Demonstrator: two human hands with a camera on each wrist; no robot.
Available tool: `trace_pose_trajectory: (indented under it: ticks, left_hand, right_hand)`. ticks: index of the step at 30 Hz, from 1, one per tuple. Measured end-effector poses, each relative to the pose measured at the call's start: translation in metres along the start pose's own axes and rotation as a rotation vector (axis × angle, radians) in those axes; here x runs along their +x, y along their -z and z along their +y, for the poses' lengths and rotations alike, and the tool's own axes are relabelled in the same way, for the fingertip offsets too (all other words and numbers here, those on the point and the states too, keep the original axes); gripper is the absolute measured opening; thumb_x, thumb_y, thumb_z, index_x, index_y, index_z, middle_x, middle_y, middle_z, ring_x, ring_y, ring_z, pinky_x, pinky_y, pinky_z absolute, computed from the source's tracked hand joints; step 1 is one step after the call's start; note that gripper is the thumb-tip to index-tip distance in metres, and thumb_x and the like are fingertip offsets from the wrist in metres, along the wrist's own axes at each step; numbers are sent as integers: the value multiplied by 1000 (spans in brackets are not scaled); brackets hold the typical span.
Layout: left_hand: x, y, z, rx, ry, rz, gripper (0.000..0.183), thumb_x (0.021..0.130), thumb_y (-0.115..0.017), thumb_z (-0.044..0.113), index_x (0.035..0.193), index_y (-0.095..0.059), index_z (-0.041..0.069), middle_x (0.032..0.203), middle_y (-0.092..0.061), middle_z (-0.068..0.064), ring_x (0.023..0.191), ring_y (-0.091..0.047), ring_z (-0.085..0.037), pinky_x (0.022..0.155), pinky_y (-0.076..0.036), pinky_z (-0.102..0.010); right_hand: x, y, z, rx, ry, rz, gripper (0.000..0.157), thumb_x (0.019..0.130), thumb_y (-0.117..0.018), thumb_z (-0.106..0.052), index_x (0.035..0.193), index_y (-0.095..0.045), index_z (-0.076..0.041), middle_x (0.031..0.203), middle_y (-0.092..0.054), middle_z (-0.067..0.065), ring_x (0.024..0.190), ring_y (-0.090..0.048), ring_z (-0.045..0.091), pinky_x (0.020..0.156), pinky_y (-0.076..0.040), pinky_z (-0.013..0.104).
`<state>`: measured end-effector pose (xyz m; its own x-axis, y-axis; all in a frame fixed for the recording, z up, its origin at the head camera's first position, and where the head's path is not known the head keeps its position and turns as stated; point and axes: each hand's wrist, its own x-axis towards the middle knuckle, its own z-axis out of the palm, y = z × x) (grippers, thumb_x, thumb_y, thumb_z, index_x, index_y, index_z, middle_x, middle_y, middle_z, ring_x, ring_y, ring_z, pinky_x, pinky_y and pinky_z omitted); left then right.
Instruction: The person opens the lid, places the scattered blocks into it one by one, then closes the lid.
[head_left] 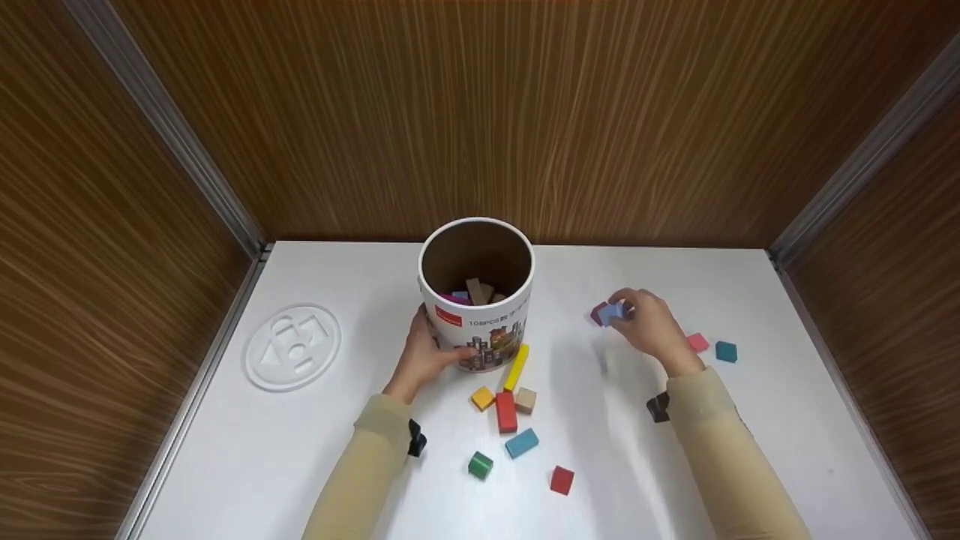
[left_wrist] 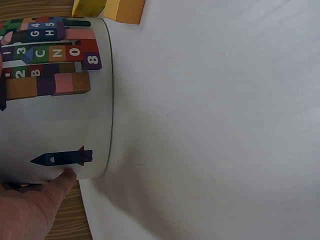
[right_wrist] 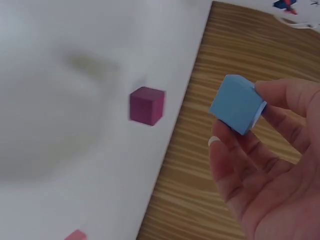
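Observation:
A tall white bucket (head_left: 504, 334) with printed pictures stands upright near the back of the table, several blocks visible inside it. My left hand (head_left: 424, 358) grips its left side, with the thumb across the front. In the right wrist view, my right hand (right_wrist: 270, 165) pinches a light blue block (right_wrist: 235, 104) between thumb and fingers, raised off the tabletop. A purple-red cube (right_wrist: 146, 105) lies on the table close by. Behind the right hand in the head view are a pink block (head_left: 698, 343) and a teal block (head_left: 726, 351).
In front of the bucket lie a yellow bar (head_left: 517, 367), an orange block (head_left: 482, 398), a red block (head_left: 506, 412), a plain wooden cube (head_left: 526, 400), a blue block (head_left: 522, 443), a green block (head_left: 480, 465) and a red cube (head_left: 562, 480). A white lid (head_left: 276, 375) with shape cutouts lies left.

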<state>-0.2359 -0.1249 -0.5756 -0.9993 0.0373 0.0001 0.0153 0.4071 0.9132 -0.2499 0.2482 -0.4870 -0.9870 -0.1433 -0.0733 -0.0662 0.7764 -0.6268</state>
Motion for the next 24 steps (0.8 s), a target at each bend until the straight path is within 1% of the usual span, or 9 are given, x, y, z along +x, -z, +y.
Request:
trace_pose_trajectory:
  ticks: [6, 8, 10, 13, 16, 18, 21, 24]
  left_hand:
    - [0, -1, 0, 24, 12, -3, 124, 64, -92, 42, 155, -12, 13, 156, -28, -6, 143, -27, -22, 117, -25, -39]
    - [0, -1, 1, 35, 15, -5, 124, 65, -92, 40, 156, -12, 13, 156, -27, -6, 144, -26, -22, 117, -24, -39]
    - [0, 0, 1, 41, 11, -4, 124, 65, -92, 40, 156, -12, 13, 156, -27, -6, 144, -26, -22, 117, -24, -39]
    - [0, 1, 1, 45, 0, -2, 124, 65, -91, 41, 155, -12, 12, 156, -27, -7, 144, -26, -23, 117, -24, -39]
    - [1, 0, 0, 46, -2, -1, 124, 65, -91, 43, 155, -12, 12, 156, -27, -7, 144, -26, -23, 117, -24, -40]
    - [0, 0, 0, 42, 6, -3, 124, 65, -91, 43, 156, -12, 13, 157, -27, -7, 144, -26, -22, 117, -24, -40]
    - [-1, 0, 1, 29, 12, -4, 125, 64, -90, 45, 156, -11, 14, 157, -26, -6, 144, -26, -22, 117, -24, -41]
    - [-1, 0, 1, 17, 9, -6, 125, 64, -90, 46, 156, -12, 16, 156, -26, -4, 144, -26, -21, 117, -24, -41]
  right_hand:
    - [-5, 8, -29, 64, 51, 30, 33, 92, -68, -11, 123, -60, -3, 114, -56, 18, 107, -59, 38, 90, -53, 52]
    - [-7, 11, -41, 91, 74, 39, 33, 92, -67, -10, 123, -59, -3, 115, -55, 18, 105, -61, 36, 89, -54, 51]
    - [-8, 14, -53, 120, 101, 43, 33, 92, -67, -10, 123, -59, -3, 115, -55, 17, 99, -65, 34, 84, -57, 48]
    - [-9, 17, -71, 154, 139, 47, 33, 92, -68, -9, 123, -58, -5, 114, -55, 14, 91, -68, 30, 72, -61, 39]
    - [-9, 20, -87, 164, 174, 56, 34, 91, -69, -10, 123, -59, -6, 115, -55, 12, 94, -66, 29, 60, -60, 34]
    - [-9, 21, -96, 162, 197, 62, 34, 91, -70, -11, 124, -59, -7, 115, -56, 11, 98, -63, 29, 57, -60, 36]
    - [-9, 22, -107, 145, 240, 77, 34, 91, -71, -13, 123, -60, -8, 116, -57, 10, 102, -62, 28, 57, -60, 37]
    - [-8, 22, -117, 124, 284, 94, 33, 91, -72, -14, 122, -62, -9, 116, -57, 9, 104, -61, 27, 61, -61, 36]
